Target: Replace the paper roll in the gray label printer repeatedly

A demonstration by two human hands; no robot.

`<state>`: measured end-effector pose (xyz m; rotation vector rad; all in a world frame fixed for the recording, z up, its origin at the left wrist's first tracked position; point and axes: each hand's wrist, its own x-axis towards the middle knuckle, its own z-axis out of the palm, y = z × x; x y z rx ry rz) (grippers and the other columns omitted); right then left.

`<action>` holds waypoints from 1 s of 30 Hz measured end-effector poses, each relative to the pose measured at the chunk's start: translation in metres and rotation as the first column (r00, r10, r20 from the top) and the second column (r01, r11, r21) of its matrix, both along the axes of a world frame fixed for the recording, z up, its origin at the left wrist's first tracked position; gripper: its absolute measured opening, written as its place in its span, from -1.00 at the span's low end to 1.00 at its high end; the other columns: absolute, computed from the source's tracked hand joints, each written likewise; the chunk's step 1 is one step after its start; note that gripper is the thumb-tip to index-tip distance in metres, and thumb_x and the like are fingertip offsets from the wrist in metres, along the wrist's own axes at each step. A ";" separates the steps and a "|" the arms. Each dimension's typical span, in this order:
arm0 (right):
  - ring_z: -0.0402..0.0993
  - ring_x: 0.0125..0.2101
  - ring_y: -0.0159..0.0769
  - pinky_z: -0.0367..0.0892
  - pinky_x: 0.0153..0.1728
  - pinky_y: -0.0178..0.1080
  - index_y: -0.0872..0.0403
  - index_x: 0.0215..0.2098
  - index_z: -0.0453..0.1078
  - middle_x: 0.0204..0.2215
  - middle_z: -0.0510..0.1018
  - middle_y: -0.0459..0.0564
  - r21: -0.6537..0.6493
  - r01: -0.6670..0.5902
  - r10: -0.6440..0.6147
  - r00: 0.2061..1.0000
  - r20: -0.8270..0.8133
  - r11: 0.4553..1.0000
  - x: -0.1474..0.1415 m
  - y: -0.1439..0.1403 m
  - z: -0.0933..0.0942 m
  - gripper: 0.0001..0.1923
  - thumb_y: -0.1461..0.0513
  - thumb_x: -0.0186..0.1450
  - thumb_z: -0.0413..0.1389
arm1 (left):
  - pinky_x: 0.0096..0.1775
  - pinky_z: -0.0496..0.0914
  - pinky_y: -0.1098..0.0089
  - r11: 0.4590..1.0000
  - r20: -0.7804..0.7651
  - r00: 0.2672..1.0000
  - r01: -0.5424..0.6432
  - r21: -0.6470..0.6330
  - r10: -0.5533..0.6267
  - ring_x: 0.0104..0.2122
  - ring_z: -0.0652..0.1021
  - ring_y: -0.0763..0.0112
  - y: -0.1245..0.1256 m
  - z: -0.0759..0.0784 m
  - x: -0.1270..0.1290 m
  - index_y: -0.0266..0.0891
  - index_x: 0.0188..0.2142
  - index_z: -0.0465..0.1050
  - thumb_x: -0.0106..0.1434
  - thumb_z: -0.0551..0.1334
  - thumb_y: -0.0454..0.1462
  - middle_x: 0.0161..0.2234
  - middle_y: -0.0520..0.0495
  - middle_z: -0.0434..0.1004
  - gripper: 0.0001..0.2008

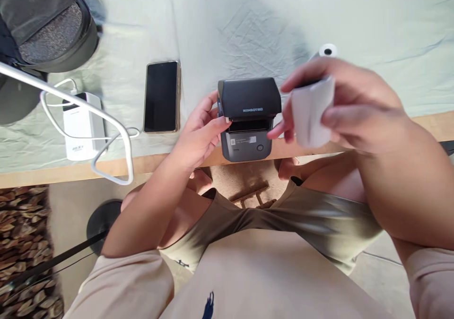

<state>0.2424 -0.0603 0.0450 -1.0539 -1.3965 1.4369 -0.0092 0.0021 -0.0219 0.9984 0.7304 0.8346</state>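
While your left hand (200,132) steadies the small dark grey plastic label printer (248,120) from its left side, fingers curled against the body and thumb at the edge of the lid, the lid stands lifted and the paper bay under it looks dark and unfilled. So by my reading the opening is done and the loading is what remains. Your right hand (340,104) hangs just right of the printer and above it, fingers and thumb pinching a white roll of label paper (312,113); the roll is blurred, so you cannot tell which way its free end faces.

The printer sits at the near edge of the tabletop (248,26), which is draped in pale green cloth, with its button face toward you and its hinge on the far side. Its long axis runs left to right. The roll seems held with its axis roughly upright, not yet in line with the bay.

A second white roll (327,50) lies farther back; a black smartphone (161,97) and a white power bank (83,127) lie to the left.
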 end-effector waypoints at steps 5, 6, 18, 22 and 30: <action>0.72 0.00 -0.08 0.67 0.19 0.11 -0.35 0.17 0.51 -0.07 0.70 -0.16 0.248 0.039 -0.096 0.971 0.220 0.968 0.007 -0.012 0.002 -0.54 0.18 0.33 0.31 | -0.24 0.64 0.37 0.999 0.003 0.999 0.039 -0.020 -0.039 -0.14 0.75 0.22 0.001 0.001 -0.002 -0.07 0.06 0.57 0.20 0.58 -0.11 -0.16 0.01 0.67 -0.53; 0.71 0.04 -0.09 0.60 0.31 0.12 -0.37 0.19 0.50 -0.08 0.68 -0.17 0.297 0.118 -0.184 0.961 0.205 0.947 0.005 -0.011 0.001 -0.53 0.15 0.34 0.32 | -0.22 0.65 0.37 0.999 0.007 0.999 0.043 -0.019 -0.042 -0.13 0.75 0.22 0.001 0.001 -0.002 -0.06 0.06 0.57 0.20 0.60 -0.09 -0.16 0.02 0.68 -0.52; 0.68 0.16 -0.10 0.56 0.27 0.16 -0.25 0.17 0.21 0.03 0.67 -0.16 -0.063 0.326 -0.328 0.945 -0.022 0.943 -0.016 0.003 0.004 -0.37 0.16 0.15 0.22 | -0.35 0.60 0.45 0.999 0.009 0.999 0.032 -0.040 -0.032 -0.32 0.72 0.36 0.003 0.002 -0.001 -0.09 0.04 0.61 0.23 0.59 -0.13 -0.22 0.05 0.67 -0.57; 0.68 0.17 -0.12 0.45 0.43 0.10 -0.23 0.07 0.19 -0.05 0.67 -0.15 0.076 0.405 -0.397 0.911 -0.109 0.911 -0.025 0.004 -0.001 -0.45 0.21 0.14 0.20 | -0.36 0.56 0.42 0.997 -0.020 0.997 0.077 -0.029 -0.078 -0.31 0.71 0.31 0.003 0.001 -0.002 -0.09 0.05 0.58 0.21 0.61 -0.08 -0.23 0.01 0.64 -0.52; 0.67 0.18 -0.19 0.65 0.02 -0.04 -0.21 0.19 0.27 0.22 0.62 -0.13 -0.138 0.384 -0.386 0.922 0.013 0.913 -0.017 0.013 0.005 -0.60 0.04 0.40 0.02 | -0.52 0.42 0.46 0.993 -0.072 0.991 0.116 -0.017 -0.117 -0.45 0.59 0.44 0.004 0.001 -0.005 -0.09 0.11 0.61 0.23 0.60 -0.02 -0.25 0.01 0.62 -0.48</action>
